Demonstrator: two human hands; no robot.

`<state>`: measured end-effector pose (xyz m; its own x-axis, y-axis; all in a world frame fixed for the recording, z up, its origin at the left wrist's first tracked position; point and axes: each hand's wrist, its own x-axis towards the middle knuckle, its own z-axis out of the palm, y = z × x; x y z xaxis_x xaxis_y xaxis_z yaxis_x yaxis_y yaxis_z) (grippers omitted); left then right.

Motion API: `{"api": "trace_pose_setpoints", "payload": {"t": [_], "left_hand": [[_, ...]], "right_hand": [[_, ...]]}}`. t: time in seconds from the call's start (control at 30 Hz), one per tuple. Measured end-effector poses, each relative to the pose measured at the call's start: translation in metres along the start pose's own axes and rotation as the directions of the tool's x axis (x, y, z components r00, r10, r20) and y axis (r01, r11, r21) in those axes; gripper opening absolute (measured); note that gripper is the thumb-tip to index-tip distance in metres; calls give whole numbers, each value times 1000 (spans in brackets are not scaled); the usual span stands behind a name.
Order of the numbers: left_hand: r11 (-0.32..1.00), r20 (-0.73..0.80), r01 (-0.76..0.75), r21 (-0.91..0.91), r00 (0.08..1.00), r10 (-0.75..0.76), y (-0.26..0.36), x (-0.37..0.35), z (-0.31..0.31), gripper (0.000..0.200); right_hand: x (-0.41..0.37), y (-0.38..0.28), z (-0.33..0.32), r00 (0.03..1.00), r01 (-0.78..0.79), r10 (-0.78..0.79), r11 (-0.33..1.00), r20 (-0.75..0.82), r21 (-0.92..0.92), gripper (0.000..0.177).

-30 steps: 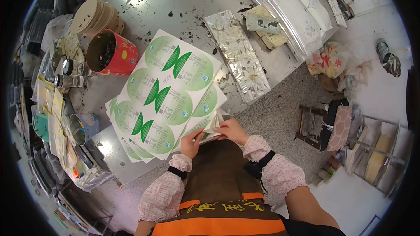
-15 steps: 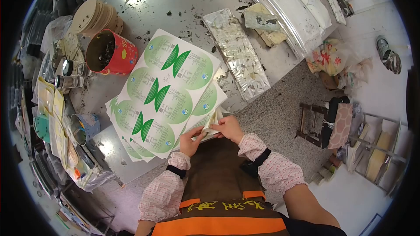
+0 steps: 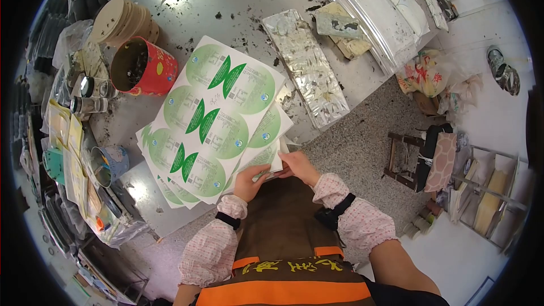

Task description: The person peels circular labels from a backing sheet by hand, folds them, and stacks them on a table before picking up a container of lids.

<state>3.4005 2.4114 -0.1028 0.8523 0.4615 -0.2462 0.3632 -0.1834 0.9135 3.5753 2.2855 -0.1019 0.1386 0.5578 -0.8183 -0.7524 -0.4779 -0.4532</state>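
Note:
Several white sheets printed with green round labels (image 3: 218, 116) lie fanned out on the metal table. Near the sheets' lower right corner, my left hand (image 3: 249, 182) pinches the edge of a small piece of whitish paper (image 3: 276, 161). Just to its right, my right hand (image 3: 298, 168) has its fingers closed on the same paper. Both hands are close together at the table's edge, in front of the brown apron (image 3: 277, 221). Parts of the fingertips and the paper's lower edge are hard to make out.
A red bucket (image 3: 156, 71) and stacked round discs (image 3: 116, 21) stand at the left, with glass jars (image 3: 90, 105) and a blue cup (image 3: 116, 161) nearby. A foil-wrapped slab (image 3: 309, 71) lies right of the sheets. A stool (image 3: 405, 161) stands on the floor.
My right hand has moved slightly right and down, away from my left hand. The paper between them looks flatter than before, when it was raised and folded.

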Motion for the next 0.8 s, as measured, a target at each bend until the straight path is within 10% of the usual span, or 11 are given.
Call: {"api": "trace_pose_setpoints", "payload": {"t": [0.13, 0.33, 0.53, 0.8], "left_hand": [[995, 11, -55, 79, 998, 54, 0, -1, 3, 27], [936, 1, 269, -227, 961, -276, -14, 2, 10, 25], [922, -84, 287, -261, 944, -318, -23, 0, 9, 25], [916, -68, 291, -275, 945, -321, -29, -4, 16, 24]], "right_hand": [[4, 13, -3, 986, 167, -162, 953, 41, -252, 28], [0, -6, 13, 992, 15, -70, 893, -108, -449, 24], [8, 8, -7, 988, 148, -140, 980, 65, -136, 30], [16, 13, -1, 993, 105, -116, 946, -17, -308, 28]]}}
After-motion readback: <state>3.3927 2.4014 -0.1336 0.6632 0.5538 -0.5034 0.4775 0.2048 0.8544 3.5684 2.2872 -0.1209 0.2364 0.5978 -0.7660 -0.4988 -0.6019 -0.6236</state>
